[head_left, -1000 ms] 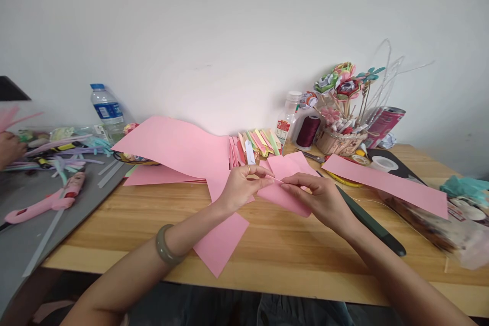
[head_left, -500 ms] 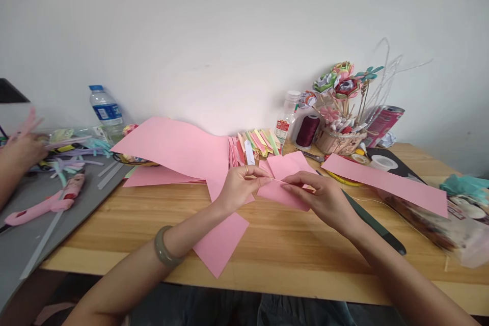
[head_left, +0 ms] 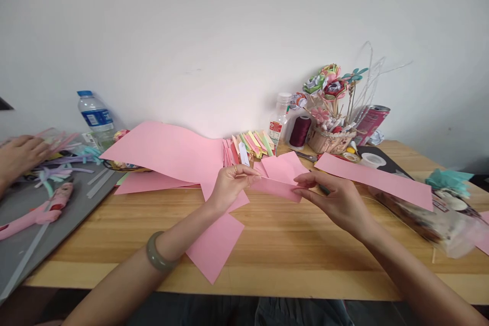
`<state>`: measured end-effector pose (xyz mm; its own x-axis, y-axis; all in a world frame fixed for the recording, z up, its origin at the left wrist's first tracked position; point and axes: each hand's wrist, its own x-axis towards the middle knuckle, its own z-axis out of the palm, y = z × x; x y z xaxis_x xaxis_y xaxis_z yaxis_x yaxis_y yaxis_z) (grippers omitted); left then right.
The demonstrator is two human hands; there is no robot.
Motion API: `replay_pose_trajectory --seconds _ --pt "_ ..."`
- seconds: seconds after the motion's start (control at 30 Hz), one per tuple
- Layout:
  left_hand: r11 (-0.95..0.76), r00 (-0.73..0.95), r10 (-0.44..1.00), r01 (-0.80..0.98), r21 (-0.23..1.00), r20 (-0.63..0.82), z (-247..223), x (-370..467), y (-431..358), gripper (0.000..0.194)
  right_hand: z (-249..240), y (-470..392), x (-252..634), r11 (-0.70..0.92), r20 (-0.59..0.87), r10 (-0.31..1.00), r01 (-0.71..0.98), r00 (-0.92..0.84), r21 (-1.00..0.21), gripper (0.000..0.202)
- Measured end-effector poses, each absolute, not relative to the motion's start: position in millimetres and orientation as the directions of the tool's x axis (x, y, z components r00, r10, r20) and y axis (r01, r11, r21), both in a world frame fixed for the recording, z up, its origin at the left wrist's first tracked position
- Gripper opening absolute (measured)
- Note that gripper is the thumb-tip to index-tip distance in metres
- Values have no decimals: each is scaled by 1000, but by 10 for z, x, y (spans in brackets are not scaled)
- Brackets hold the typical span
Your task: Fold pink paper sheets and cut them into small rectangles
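Between my two hands, a little above the wooden table, is a small piece of pink paper [head_left: 278, 189] that looks folded along its upper edge. My left hand [head_left: 231, 183] pinches its left end between thumb and fingers. At the right end my right hand [head_left: 328, 194] grips it with thumb and fingertips. More pink paper squares [head_left: 284, 164] lie just behind. Another pink square [head_left: 216, 247] rests on the table under my left forearm, partly covered. A large curved pink sheet [head_left: 168, 150] lies to the left of my hands.
At the back stand folded paper strips [head_left: 254, 143], a clear bottle [head_left: 278, 119], a dark thread spool [head_left: 300, 131] and a basket [head_left: 330, 141] of paper flowers. A long pink strip [head_left: 376, 179] lies right. On the left, another person's hand [head_left: 25, 155] is near a pink glue gun [head_left: 42, 211].
My right hand has slid outward to the right end of the paper, exposing a longer folded edge. The view has shifted slightly right. The other person's hand has lowered.
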<state>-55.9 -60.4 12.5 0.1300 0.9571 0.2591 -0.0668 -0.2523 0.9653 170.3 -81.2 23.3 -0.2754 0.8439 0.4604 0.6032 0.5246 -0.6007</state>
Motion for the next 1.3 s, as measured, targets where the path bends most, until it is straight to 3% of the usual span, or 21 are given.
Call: replay_pose_trajectory --seconds 0.17,0.33,0.53,0.83,0.97,1.3 --pt "-361 243 898 -65 930 366 110 -598 -581 17 289 -877 1732 647 568 740 610 -360 -457 11" --pt "-632 445 729 148 760 520 14 -638 -588 7 221 -923 1837 769 570 614 578 -546 -274 11" --pt "-699 687 636 320 640 351 -142 -602 -676 5 42 -987 1894 779 340 621 603 -707 -168 25" --pt "-673 701 657 379 635 277 -263 -600 -665 9 -5 -1017 1935 788 182 612 576 -769 -217 29" --pt "-701 720 638 397 592 273 -239 -611 -679 8 -25 -1024 1959 810 202 585 552 -785 -199 30" --pt "-788 773 574 432 438 271 -220 -605 -628 10 -196 -1066 1999 824 331 539 567 -775 -14 24"
